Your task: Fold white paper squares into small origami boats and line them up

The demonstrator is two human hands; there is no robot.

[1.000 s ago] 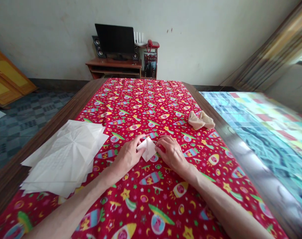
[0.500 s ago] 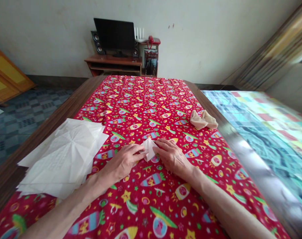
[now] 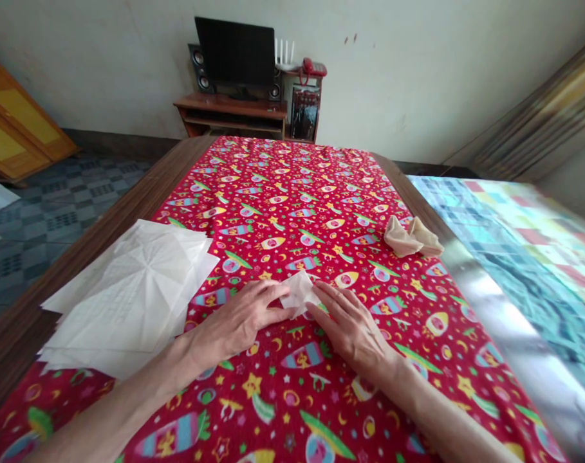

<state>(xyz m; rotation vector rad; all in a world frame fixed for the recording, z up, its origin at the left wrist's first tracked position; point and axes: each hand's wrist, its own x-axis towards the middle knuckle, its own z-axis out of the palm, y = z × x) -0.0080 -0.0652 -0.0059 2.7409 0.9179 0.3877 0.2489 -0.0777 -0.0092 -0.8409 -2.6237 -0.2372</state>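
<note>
A small white sheet of folded paper lies on the red patterned cloth in front of me, between my two hands. My left hand has its thumb and fingers closed on the paper's left side. From the other side, the thumb and fingertips of my right hand grip the right edge. My fingers cover both side corners. A stack of creased white paper sheets rests left of my left hand. Farther off to the right sit cream folded paper pieces, standing up in rounded, boat-like shapes.
The red cloth with rockets and stars covers most of a brown wooden table. A bed with a patchwork cover adjoins on the right. Behind the table stand a monitor, speakers and a red telephone.
The folded paper looks flatter and wider between my fingers, and turned slightly. My hands stay on its two sides, with the right fingers more spread. The view has shifted a little.
</note>
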